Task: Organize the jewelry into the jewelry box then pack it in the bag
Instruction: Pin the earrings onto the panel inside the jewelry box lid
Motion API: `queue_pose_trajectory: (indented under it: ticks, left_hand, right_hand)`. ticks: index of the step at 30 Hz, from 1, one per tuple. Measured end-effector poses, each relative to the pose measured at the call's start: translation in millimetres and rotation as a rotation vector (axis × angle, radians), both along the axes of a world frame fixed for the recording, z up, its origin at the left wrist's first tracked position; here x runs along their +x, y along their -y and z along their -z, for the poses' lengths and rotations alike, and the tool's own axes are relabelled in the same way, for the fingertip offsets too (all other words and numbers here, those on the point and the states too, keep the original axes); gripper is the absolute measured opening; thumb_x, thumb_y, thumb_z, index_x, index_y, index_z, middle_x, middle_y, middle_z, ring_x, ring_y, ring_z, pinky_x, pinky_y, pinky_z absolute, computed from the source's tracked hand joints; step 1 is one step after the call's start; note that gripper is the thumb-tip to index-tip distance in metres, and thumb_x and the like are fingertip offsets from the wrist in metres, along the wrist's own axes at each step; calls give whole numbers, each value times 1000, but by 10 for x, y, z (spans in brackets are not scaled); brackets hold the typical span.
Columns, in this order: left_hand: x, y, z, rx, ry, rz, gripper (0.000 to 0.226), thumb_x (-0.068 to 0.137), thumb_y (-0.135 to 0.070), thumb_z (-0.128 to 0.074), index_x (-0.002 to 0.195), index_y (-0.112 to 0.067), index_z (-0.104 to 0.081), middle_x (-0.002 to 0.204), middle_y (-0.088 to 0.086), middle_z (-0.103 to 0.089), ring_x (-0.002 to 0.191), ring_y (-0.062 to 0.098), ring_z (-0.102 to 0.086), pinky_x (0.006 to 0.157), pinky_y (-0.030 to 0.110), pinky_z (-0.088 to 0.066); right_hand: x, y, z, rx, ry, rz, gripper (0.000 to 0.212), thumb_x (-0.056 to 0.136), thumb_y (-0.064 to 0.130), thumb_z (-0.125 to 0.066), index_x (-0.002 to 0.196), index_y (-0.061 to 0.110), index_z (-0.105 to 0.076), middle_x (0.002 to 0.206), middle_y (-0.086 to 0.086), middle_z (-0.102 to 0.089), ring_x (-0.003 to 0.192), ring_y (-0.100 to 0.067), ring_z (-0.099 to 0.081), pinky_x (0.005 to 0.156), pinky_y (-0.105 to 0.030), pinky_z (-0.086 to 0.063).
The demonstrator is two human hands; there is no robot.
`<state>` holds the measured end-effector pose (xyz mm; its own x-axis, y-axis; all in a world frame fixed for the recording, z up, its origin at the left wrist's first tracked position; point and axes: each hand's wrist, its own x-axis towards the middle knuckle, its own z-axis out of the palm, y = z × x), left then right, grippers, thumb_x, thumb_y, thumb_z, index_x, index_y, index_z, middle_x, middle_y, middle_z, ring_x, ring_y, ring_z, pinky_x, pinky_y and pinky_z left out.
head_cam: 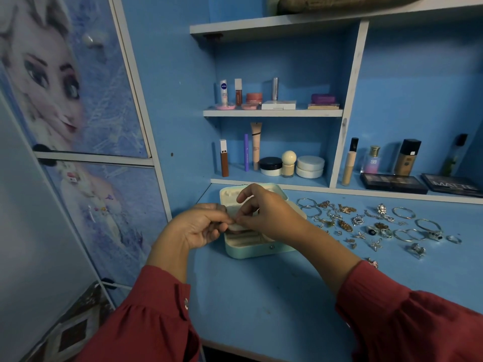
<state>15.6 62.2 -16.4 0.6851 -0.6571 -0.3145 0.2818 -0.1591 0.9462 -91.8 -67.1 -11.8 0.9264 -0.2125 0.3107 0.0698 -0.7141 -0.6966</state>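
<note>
A mint-green jewelry box (pixel 251 250) stands open on the blue desk (pixel 261 296), its lid tipped back toward the shelves. My left hand (pixel 201 228) and my right hand (pixel 264 212) meet just above the box. Their fingertips pinch something very small between them; it is too tiny to identify. Cream ring rolls show inside the box below my fingers. To the right lies the loose jewelry (pixel 376 226): several hoops, rings, earrings and star-shaped pieces spread over the desk. No bag is in view.
Shelves behind the box hold cosmetics (pixel 277 163), bottles (pixel 407 158) and two dark makeup palettes (pixel 392 182). A wardrobe with cartoon-printed doors (pixel 86 100) stands close on the left. The desk's front edge runs below my red sleeves.
</note>
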Motion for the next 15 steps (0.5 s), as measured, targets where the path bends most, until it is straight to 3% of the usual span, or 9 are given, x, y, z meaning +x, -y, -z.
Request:
queue_pose_trajectory:
  ticks: [6, 11, 15]
  left_hand:
    - [4, -6, -5, -7, -20, -10, 29, 86, 9, -57, 69, -14, -53, 45, -1, -55, 35, 3, -52, 29, 11, -34]
    - [16, -2, -3, -2, -12, 1, 27, 86, 8, -57, 70, -14, -53, 46, 0, -55, 36, 3, -52, 30, 11, -35]
    - [20, -3, 1, -12, -16, 4, 29, 85, 9, -59, 70, -15, -52, 46, -1, -56, 36, 3, -53, 30, 11, -36]
  right_hand:
    - [9, -34, 6, -63, 28, 8, 22, 86, 11, -63, 104, 16, -51, 83, 0, -70, 70, -5, -56, 62, -12, -41]
    - [13, -15, 45, 129, 77, 11, 20, 86, 7, -59, 99, 18, -49, 74, 4, -61, 64, -5, -52, 67, -22, -45]
    - [-23, 32, 2, 183, 62, 8, 20, 87, 9, -63, 101, 16, -50, 85, -5, -69, 69, -8, -56, 69, -20, -46]
